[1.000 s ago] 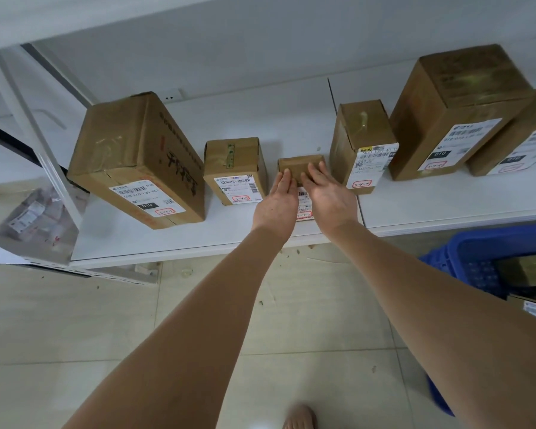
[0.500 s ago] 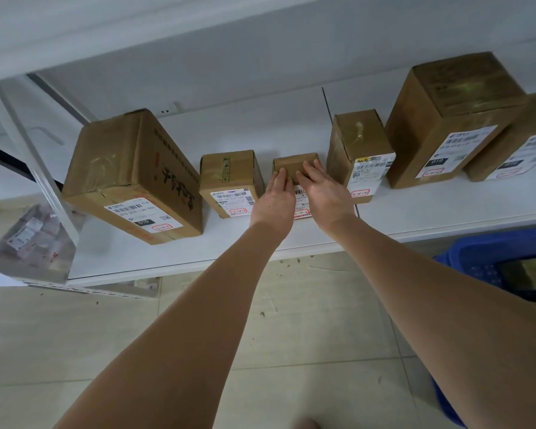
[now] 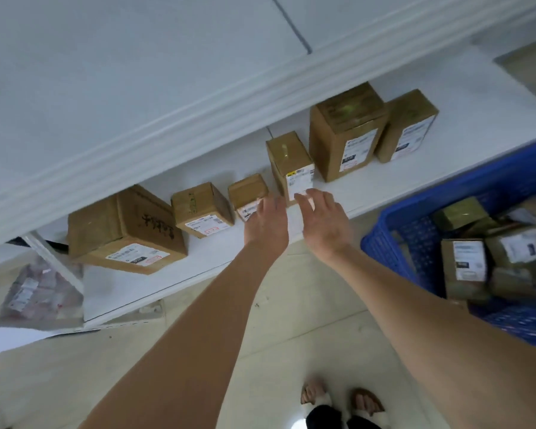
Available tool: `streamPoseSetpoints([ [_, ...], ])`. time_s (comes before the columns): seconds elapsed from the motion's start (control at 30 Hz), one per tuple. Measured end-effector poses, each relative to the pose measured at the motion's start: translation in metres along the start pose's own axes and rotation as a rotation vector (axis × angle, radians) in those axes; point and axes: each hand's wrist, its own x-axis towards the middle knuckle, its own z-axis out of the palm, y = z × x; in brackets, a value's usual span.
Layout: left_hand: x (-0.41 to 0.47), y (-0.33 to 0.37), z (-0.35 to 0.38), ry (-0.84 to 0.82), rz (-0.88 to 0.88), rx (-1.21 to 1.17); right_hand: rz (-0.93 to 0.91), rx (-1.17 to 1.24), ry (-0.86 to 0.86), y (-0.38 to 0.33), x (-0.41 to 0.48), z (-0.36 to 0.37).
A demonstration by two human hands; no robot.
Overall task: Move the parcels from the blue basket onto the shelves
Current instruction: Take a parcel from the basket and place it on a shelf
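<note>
A small brown parcel point(image 3: 247, 192) stands on the white lower shelf point(image 3: 384, 184), between a medium parcel point(image 3: 200, 208) on its left and a taller parcel point(image 3: 288, 164) on its right. My left hand point(image 3: 268, 224) hovers just in front of the small parcel, fingers apart, holding nothing. My right hand point(image 3: 324, 221) is open beside it, near the shelf's front edge, in front of the taller parcel. The blue basket point(image 3: 393, 243) sits at the right with several labelled parcels point(image 3: 468, 261) inside.
A large box point(image 3: 121, 230) sits at the shelf's left end; two more boxes point(image 3: 345, 131) stand at the right. An upper shelf board point(image 3: 136, 72) overhangs. A clear bag of packets point(image 3: 41, 289) lies at lower left. My feet point(image 3: 341, 397) stand on the tiled floor.
Both hands have let go of the small parcel and drawn back from it, fingers spread. The view has swung right and down, bringing the basket's contents into sight.
</note>
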Motion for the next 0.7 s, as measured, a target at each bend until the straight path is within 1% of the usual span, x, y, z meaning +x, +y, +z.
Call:
streamPoseSetpoints([
  [0.23, -0.022, 0.119, -0.013, -0.140, 0.144, -0.075, 0.285, 0.045, -0.049, 0.091, -0.084, -0.054],
  [0.37, -0.038, 0.203, -0.010, -0.183, 0.251, -0.067, 0.391, 0.069, -0.065, 0.156, -0.125, -0.078],
  [0.47, -0.047, 0.263, -0.008, -0.219, 0.295, -0.075, 0.428, 0.092, -0.073, 0.206, -0.152, -0.090],
  [0.57, -0.052, 0.320, -0.004, -0.209, 0.332, -0.061, 0.446, 0.104, -0.077, 0.258, -0.177, -0.097],
  [0.7, -0.054, 0.395, 0.007, -0.225, 0.311, -0.023, 0.404, 0.163, -0.125, 0.329, -0.204, -0.113],
])
